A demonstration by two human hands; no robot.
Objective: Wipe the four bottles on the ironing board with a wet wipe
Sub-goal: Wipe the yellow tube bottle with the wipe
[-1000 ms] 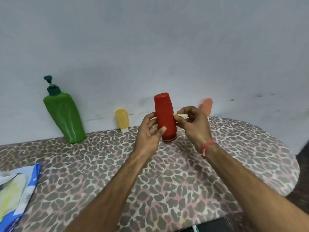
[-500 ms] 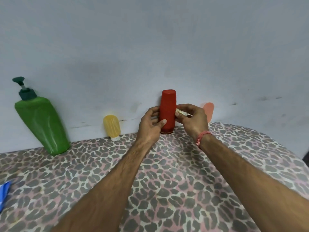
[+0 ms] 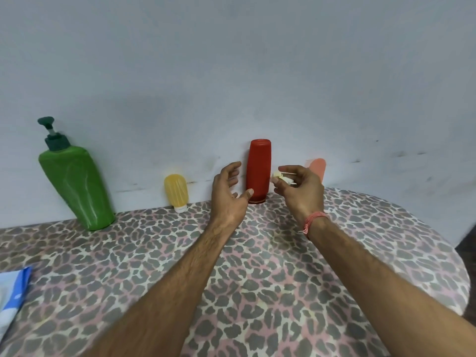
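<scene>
1. Pinching a scrunched-up wet wipe (image 3: 282, 177) between thumb and fingertips, the right hand (image 3: 300, 188) hangs just to the right of the red bottle (image 3: 258, 171), not touching it. Looks like the wad is kept small so it's ready for the next bottle.
2. The left hand (image 3: 229, 190) is loose, fingers spread and holding nothing. It's cupped just left of the red bottle, thumb tip right at the lower side; can't tell if it actually touches.
3. The red bottle stands cap-down on the ironing board (image 3: 257, 266), tight up against the wall (image 3: 231, 73). It's smooth, label-free, glossy. My guess is this one's finished.
4. Behind the right hand there's a small pink bottle (image 3: 319, 168), partly hidden, also by the wall.
5. To the left sits a little yellow bottle (image 3: 176, 190), cap-down, and further left the big green pump bottle (image 3: 74, 186), leaning a bit. All four line the back edge, probably so they don't tip.
6. A blue wipes packet (image 3: 13, 297) pokes in at the board's left edge.
</scene>
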